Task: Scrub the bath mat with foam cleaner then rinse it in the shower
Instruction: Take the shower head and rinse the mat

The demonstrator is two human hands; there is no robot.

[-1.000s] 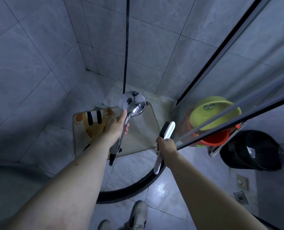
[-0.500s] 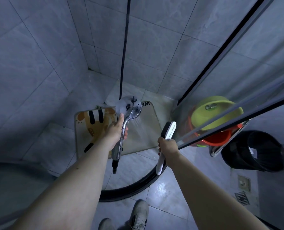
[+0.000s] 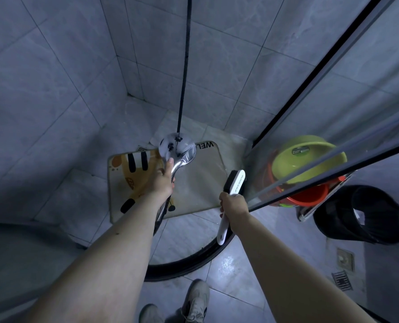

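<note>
Two hands above bath mat (image 3: 200,183), left hand (image 3: 162,180) gripping showerhead (image 3: 177,150)

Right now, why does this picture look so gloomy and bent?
Head view: dim bluish light with dark corners; the wide lens bows the tile lines and the glass door frame. The chrome shower head in the left hand mirrors its surroundings; a pale glare patch sits on the wet floor tile.
</note>
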